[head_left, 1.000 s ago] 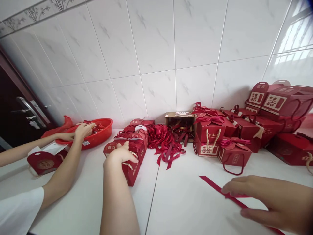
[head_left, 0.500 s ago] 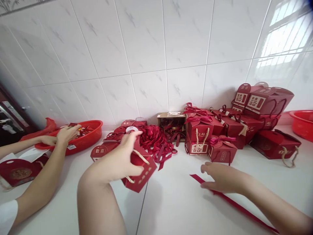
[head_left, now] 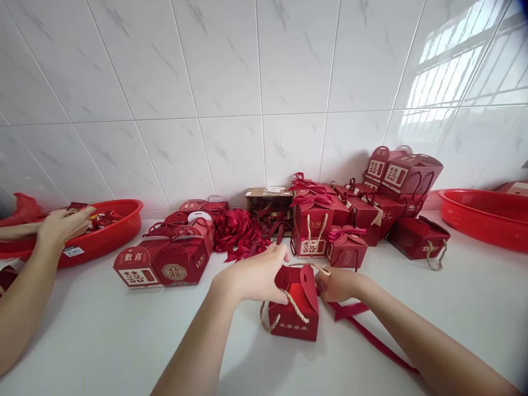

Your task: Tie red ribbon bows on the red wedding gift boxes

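A small red gift box [head_left: 295,316] with rope handles stands on the white counter [head_left: 124,346] in front of me. My left hand [head_left: 253,275] grips its top flap from the left, fingers curled over the edge. Against the box's right side, my right hand [head_left: 336,285] is closed on the flap or rope handle. A long red ribbon [head_left: 371,341] lies on the counter under my right forearm, running to the lower right.
Another person's hands [head_left: 61,223] reach into a red basin [head_left: 103,234] at the left. Lying red boxes [head_left: 165,267], a heap of ribbons [head_left: 239,231], a cardboard box [head_left: 268,206] and stacked tied gift boxes [head_left: 350,220] line the tiled wall. A second red basin [head_left: 482,212] sits far right.
My left hand carried the small box from the left pile to the middle of the counter and set it down. My right hand left the flat ribbon and came to the box.
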Available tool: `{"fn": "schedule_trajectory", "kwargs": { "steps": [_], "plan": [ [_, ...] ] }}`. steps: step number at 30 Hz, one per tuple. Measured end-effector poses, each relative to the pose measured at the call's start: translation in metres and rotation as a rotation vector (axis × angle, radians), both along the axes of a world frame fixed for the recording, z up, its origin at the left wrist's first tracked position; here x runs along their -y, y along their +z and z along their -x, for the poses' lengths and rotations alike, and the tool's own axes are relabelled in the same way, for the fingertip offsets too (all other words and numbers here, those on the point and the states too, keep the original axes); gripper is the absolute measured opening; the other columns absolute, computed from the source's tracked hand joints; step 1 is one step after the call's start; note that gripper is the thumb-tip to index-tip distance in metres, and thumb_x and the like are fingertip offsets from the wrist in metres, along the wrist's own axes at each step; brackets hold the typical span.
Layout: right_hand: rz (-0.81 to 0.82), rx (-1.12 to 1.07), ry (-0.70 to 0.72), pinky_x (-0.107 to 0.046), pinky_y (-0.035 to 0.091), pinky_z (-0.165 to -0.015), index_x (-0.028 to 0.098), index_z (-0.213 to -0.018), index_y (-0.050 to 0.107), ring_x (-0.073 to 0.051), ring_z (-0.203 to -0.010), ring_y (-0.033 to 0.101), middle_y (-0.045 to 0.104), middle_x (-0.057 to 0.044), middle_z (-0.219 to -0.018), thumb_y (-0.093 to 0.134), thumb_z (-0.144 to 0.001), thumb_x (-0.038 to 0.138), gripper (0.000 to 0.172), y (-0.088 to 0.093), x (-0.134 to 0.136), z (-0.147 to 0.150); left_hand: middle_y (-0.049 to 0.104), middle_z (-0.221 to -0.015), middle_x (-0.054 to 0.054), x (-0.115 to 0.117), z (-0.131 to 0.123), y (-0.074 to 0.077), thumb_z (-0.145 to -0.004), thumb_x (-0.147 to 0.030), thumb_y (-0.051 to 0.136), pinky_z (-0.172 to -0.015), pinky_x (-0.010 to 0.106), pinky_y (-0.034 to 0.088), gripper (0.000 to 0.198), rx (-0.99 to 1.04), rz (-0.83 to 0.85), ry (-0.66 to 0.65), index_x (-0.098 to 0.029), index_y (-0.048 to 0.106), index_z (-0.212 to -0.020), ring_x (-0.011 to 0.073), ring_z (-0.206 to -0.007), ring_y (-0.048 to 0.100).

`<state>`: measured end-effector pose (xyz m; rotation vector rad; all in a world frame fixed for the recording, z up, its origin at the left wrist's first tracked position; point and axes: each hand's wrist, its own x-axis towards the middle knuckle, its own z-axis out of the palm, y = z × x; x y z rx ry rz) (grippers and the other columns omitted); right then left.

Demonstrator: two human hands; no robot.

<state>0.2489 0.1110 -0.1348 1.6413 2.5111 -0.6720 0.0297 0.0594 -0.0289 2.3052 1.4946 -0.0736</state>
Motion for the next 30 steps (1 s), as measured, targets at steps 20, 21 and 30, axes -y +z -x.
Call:
{"fn": "schedule_trajectory", "kwargs": {
  "steps": [20,21,30],
  "plan": [
    [-0.181,-0.456,0.083,-0.025,0.047,-0.061,0.021,-0.08,0.056,-0.015,-0.068,0.058,0.064,-0.001,-0.075,0.054,-0.085,0.03,0.01,0.106,0.064,-0.034,0.062,-0.103,-0.003,0.042,-0.006,0.029,-0.075,-0.034,0.065,-0.067,0.025,0.043,0.014,0.034,0.103,-0.237,-0.028,0.062,-0.087,0.0172,-0.09,0.06],
    [-0.181,-0.413,0.102,-0.025,0.046,-0.06,0.021,-0.078,0.057,-0.014,-0.067,0.058,0.064,0.0,-0.074,0.053,-0.085,0.027,0.009,0.105,0.063,-0.03,0.06,-0.104,-0.002,0.039,-0.007,0.025,-0.076,-0.034,0.062,-0.064,0.026,0.043,0.012,0.013,0.056,-0.18,-0.026,0.06,-0.086,0.0177,-0.088,0.059],
    [-0.12,-0.322,0.169,-0.024,0.044,-0.064,0.02,-0.082,0.063,-0.014,-0.077,0.061,0.068,0.0,-0.085,0.054,-0.08,0.017,0.01,0.092,0.049,-0.018,0.056,-0.111,0.002,0.002,-0.019,0.001,-0.079,-0.036,0.05,-0.051,0.027,0.035,0.026,-0.061,0.013,-0.096,-0.028,0.056,-0.103,0.0164,-0.068,0.058]
  ]
}}
